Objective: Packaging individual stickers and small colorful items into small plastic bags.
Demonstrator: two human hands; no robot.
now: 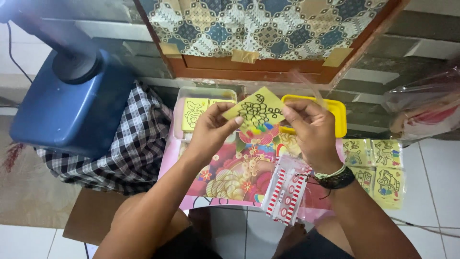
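Two hands pinch yellow sand-art card (259, 111): left hand (211, 128) at corner, right hand (311, 132) at edge with clear sleeve (306, 86). Risk: card creasing, slipping onto red-striped packets (286, 194) below wrist.

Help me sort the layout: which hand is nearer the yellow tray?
Right. The right hand overlaps the yellow tray in view, pinching the yellow card; the left hand holds the card's other edge, farther left.

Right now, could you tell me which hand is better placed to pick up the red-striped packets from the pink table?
Probably the right hand: the red-striped packets lie just beneath its wrist.
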